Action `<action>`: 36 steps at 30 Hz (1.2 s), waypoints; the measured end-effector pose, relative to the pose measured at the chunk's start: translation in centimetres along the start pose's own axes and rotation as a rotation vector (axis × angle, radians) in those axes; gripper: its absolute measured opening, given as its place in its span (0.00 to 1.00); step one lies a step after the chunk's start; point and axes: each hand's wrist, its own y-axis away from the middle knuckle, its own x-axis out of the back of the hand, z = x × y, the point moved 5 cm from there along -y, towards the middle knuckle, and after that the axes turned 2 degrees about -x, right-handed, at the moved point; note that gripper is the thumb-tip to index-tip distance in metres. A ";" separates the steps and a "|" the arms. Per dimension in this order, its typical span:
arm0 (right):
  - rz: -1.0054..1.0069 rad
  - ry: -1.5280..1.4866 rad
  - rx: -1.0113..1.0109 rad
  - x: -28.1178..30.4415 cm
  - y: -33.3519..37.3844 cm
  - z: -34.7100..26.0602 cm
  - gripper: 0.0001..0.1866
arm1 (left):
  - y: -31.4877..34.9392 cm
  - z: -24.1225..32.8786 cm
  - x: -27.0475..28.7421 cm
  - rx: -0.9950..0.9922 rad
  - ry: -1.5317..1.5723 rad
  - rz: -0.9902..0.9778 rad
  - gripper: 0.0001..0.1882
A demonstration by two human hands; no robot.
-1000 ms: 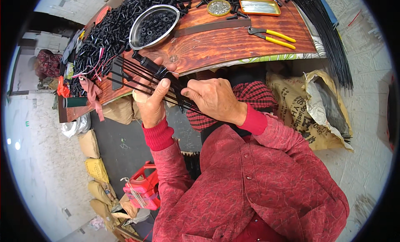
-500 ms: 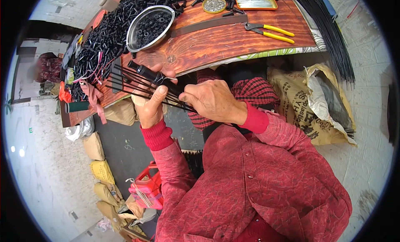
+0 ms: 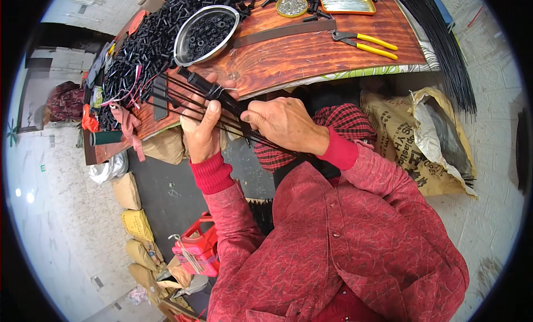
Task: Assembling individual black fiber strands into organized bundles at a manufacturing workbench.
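Observation:
Over the table's front edge, my left hand [image 3: 201, 128] is closed around a bundle of thin black rods [image 3: 176, 103], its thumb lying across them. A black tubular plastic part [image 3: 195, 79] lies along the bundle in the same hand, with a thin silvery wire by the fingers. My right hand [image 3: 286, 122] is closed just to the right, thumb and fingers pressed on the bundle's other stretch. Rod ends pass below the right hand toward my lap. What lies inside the right palm is hidden.
On the wooden table [image 3: 288, 61] are a metal bowl [image 3: 179, 47] of black rings, a heap of black plastic parts [image 3: 133, 56], yellow-handled pliers [image 3: 377, 47], a yellow dish [image 3: 292, 14] and a tray of silvery pins [image 3: 347, 12]. Long black rods [image 3: 452, 61] hang beside a sack [image 3: 388, 111].
The rods now show beyond my right hand, toward my lap. My left hand keeps its hold, and the right stays beside it. The whole view has shifted slightly.

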 end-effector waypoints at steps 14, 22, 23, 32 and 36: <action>0.127 0.183 0.138 0.1 -0.6 -1.5 0.11 | -1.0 -0.3 -0.4 -0.081 0.011 0.067 0.25; 0.117 0.173 0.166 0.2 -0.5 -1.4 0.10 | -0.5 -0.6 0.4 -0.107 -0.012 0.110 0.22; 0.113 0.140 0.182 0.4 -0.6 -1.3 0.10 | -0.5 -0.6 0.4 -0.110 -0.017 0.120 0.21; 0.094 0.115 0.194 0.5 -0.6 -0.9 0.11 | -0.6 -0.9 -0.1 -0.151 -0.053 0.177 0.17; 0.134 0.140 0.184 0.4 -0.2 -1.1 0.12 | -0.2 -0.2 -1.2 -0.157 -0.050 0.201 0.15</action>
